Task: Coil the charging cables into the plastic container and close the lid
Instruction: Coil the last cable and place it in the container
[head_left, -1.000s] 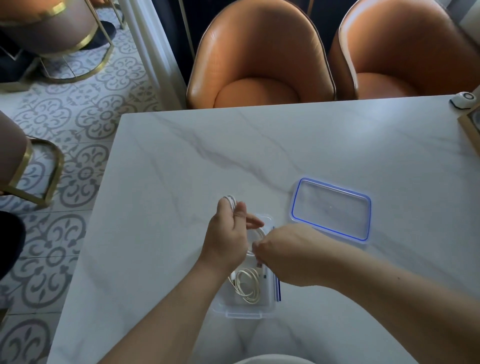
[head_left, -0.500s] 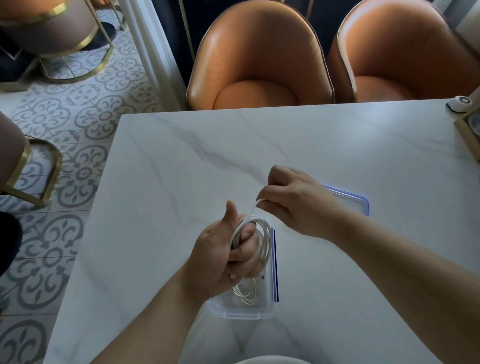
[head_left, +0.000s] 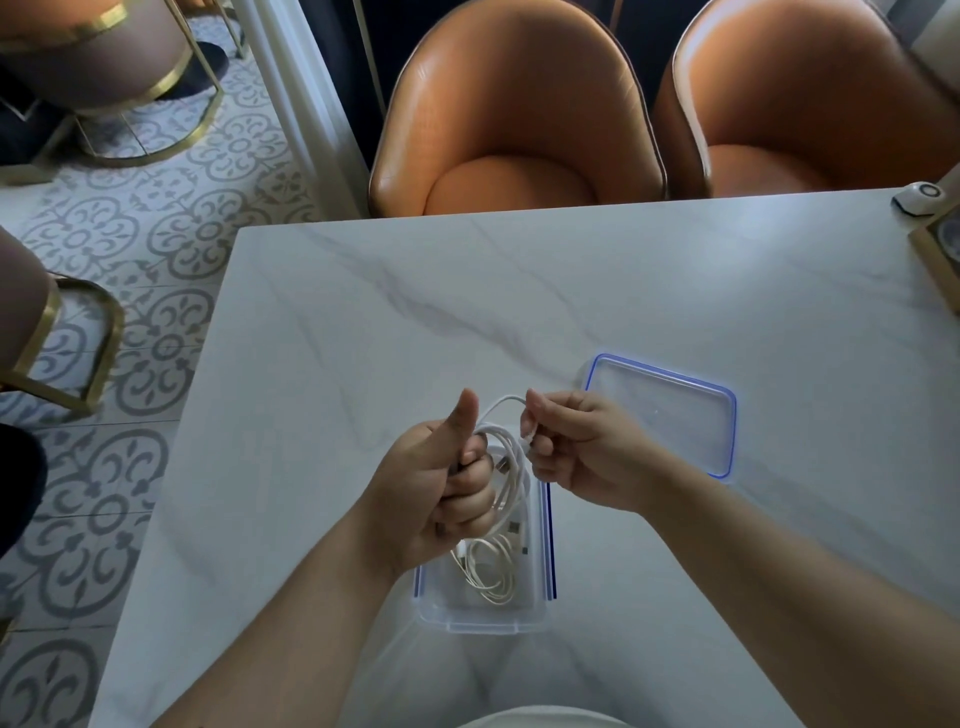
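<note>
While thumb up, left hand (head_left: 441, 493) around cable (head_left: 511, 467)

A white marble tabletop (head_left: 415, 322) with faint grey veins fills most of the scene. Two orange leather chairs stand pushed up against its far edge: one (head_left: 519, 119) near the far left corner, the other (head_left: 810, 98) beside it toward the right. At the far right corner sits a small white round gadget (head_left: 920, 197), and just nearer than it, along the right edge, a gold-framed object (head_left: 937, 260) is cut off by the frame. Off the left edge, the floor (head_left: 156, 249) is patterned in grey and white tile. A taupe stool with a gold metal base (head_left: 114, 78) stands there, far back, and another gold-legged seat (head_left: 47, 332) stands closer, partly out of frame.
</note>
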